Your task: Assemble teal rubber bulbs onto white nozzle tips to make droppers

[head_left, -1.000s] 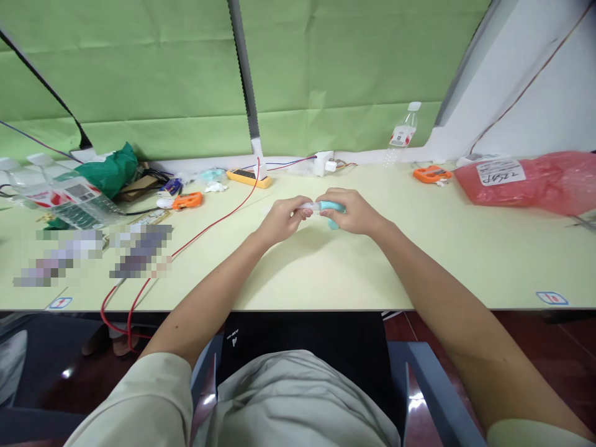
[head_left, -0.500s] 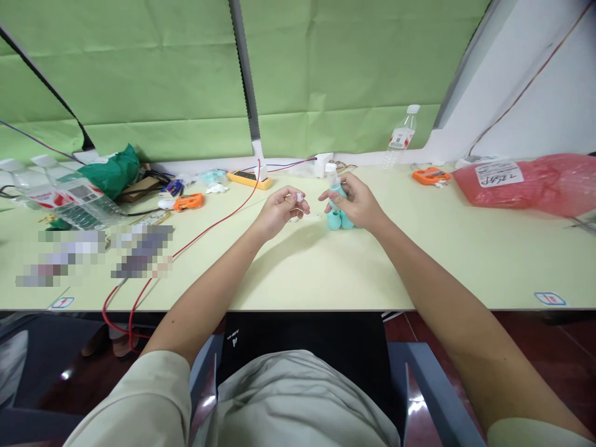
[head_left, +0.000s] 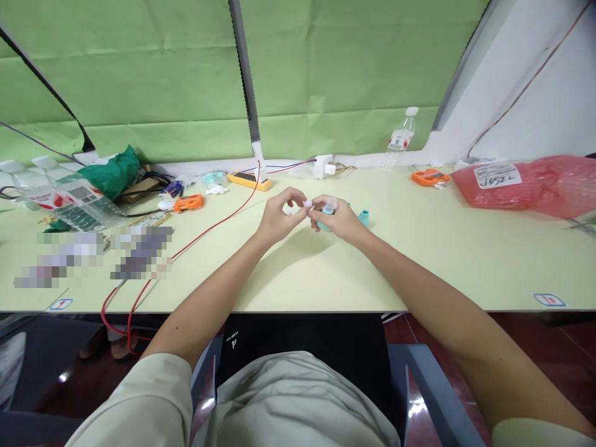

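Note:
My left hand (head_left: 282,214) pinches a small white piece (head_left: 307,203) between thumb and fingertips; its exact kind is too small to make out. Up against it are the fingertips of my right hand (head_left: 339,218), which is closed around a small teal bottle (head_left: 325,225) with a clear, whitish top (head_left: 331,203). My fingers cover much of that bottle. Just behind the right hand, another teal bottle-like piece (head_left: 364,217) is on the table, partly hidden by the hand.
Along the back lie a yellow multimeter (head_left: 249,180), a white plug block (head_left: 323,166) and a clear water bottle (head_left: 401,138). Orange tools (head_left: 189,203) and a red plastic bag (head_left: 526,186) flank the work area. A red cable (head_left: 209,227) crosses the table at left.
My right hand has moved left and lower with the teal bottle, away from the other teal pieces. My left hand has shifted slightly right, and the fingertips of both hands now meet.

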Demonstrator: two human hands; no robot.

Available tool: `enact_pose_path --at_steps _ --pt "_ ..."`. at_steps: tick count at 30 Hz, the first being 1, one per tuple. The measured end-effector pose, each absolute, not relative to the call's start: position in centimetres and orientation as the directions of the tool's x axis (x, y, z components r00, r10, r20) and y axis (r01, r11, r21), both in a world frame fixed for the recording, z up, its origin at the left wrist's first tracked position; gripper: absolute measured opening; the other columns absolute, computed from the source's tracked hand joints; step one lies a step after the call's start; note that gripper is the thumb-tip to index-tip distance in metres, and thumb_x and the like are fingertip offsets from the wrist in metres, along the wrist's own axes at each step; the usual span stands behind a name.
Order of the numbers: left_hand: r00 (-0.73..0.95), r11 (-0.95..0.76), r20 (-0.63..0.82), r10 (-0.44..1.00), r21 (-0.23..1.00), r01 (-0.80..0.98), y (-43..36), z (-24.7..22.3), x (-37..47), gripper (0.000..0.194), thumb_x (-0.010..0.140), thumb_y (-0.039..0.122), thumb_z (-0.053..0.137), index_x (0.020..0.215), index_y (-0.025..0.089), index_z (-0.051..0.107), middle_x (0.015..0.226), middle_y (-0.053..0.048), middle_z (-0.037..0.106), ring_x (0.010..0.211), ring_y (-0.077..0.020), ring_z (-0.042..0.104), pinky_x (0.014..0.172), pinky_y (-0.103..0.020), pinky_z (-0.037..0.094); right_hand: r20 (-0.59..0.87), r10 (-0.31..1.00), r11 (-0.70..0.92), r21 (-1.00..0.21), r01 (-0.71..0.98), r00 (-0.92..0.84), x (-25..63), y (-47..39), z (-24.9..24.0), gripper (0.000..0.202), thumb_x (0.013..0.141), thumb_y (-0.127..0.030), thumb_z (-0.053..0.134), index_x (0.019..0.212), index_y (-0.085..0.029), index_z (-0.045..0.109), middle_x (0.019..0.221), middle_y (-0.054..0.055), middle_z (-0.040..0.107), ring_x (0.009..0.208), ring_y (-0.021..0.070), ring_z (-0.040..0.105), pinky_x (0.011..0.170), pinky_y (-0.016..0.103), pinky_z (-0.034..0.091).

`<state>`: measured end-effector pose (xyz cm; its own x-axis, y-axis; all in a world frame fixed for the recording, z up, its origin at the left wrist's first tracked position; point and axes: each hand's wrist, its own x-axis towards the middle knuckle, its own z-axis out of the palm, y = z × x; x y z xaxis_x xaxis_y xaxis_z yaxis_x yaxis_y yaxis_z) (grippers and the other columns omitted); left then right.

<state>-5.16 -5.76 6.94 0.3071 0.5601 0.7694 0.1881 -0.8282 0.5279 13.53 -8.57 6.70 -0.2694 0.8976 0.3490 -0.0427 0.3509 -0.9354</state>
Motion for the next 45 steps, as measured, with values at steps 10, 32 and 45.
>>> enact_pose_path --at_steps 10,32,45 --pt "0.422 -0.926 0.885 0.195 0.024 0.376 -6.1 7.0 -5.0 0.01 0.095 0.024 0.064 0.103 0.022 0.059 0.092 -0.003 0.071 0.084 -0.0161 0.065 0.083 -0.034 0.048 0.413 0.866 0.42 -0.907 -0.038 -0.28 14.6 -7.8 6.5 0.032 0.077 -0.048 0.083 0.087 -0.019 0.072 0.076 0.002 0.067 0.066 0.0154 0.063 0.059 0.029 0.053" --pt "0.169 -0.849 0.837 0.52 0.486 0.205 -4.7 7.1 -5.6 0.012 0.09 0.029 0.067 0.09 0.021 0.058 0.085 -0.003 0.064 0.078 -0.0149 0.061 0.076 -0.031 0.053 0.576 0.812 0.563 -0.734 0.38 -0.091 15.4 -7.9 7.2 0.026 0.087 -0.044 0.068 0.095 -0.02 0.073 0.071 0.004 0.068 0.064 0.0187 0.062 0.064 0.034 0.052" --pt "-0.101 -0.36 0.348 0.932 0.855 -0.374 -0.4 7.6 -8.0 0.017 0.082 0.025 0.072 0.076 0.018 0.057 0.072 0.0 0.056 0.064 -0.0084 0.055 0.07 -0.026 0.055 0.44 0.88 0.395 -0.888 0.236 0.181 17.9 -7.0 8.8 0.018 0.08 -0.034 0.071 0.074 -0.02 0.062 0.055 0.0 0.058 0.045 0.0134 0.053 0.041 0.028 0.043"
